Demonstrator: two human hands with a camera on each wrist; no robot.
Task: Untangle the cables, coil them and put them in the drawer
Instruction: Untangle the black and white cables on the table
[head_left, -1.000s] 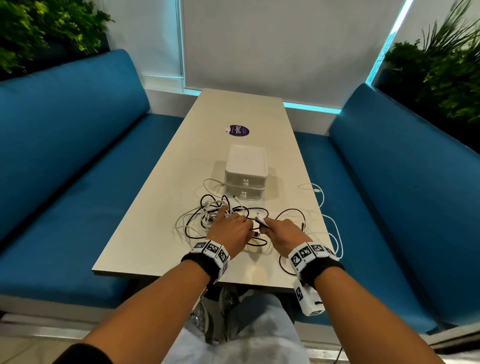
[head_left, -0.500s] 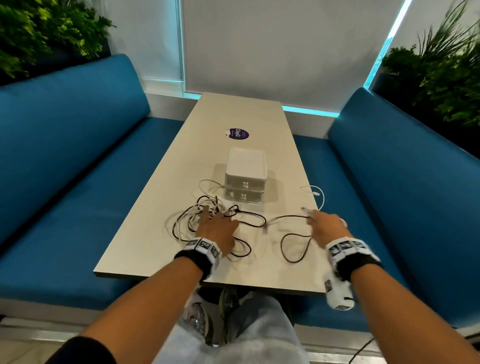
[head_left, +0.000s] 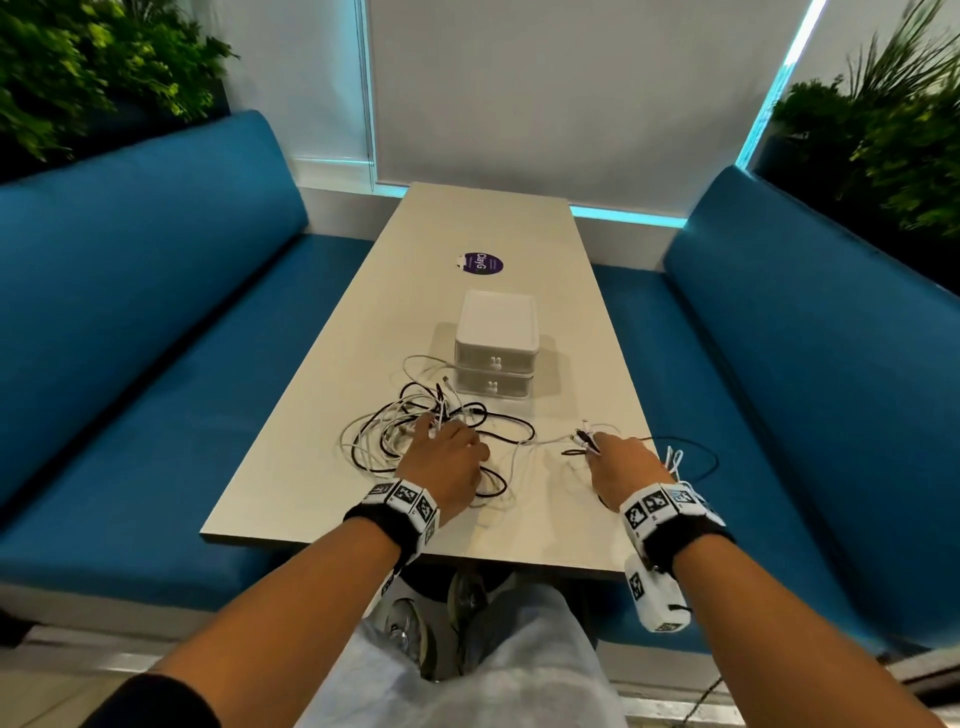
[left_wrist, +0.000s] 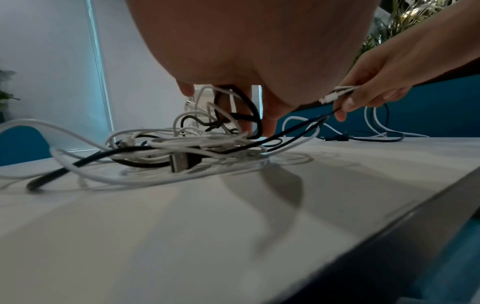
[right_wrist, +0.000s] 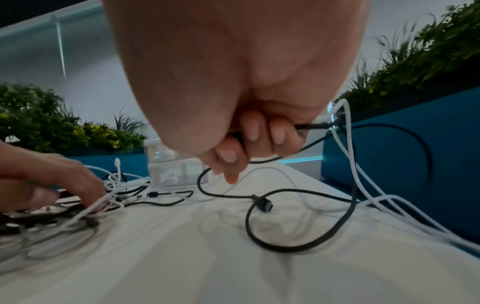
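Two hands work a knot of black and white cables at the near end of the tabletop.

The right hand (head_left: 621, 470), near the right edge, clenches a black cable (right_wrist: 298, 244) and white leads; the left hand (head_left: 445, 457) presses straight fingers (left_wrist: 245, 115) onto the tangled cables (head_left: 405, 431). Beyond stands the white two-drawer box (head_left: 494, 345), drawers closed, mid-table (head_left: 322, 467). Farther on, a purple round sticker (head_left: 481, 263) reads "ClayG".

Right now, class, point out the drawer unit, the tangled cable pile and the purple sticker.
drawer unit (head_left: 494, 323), head view, its lid.
tangled cable pile (head_left: 387, 435), head view, the loops' middle.
purple sticker (head_left: 482, 263), head view, its centre.
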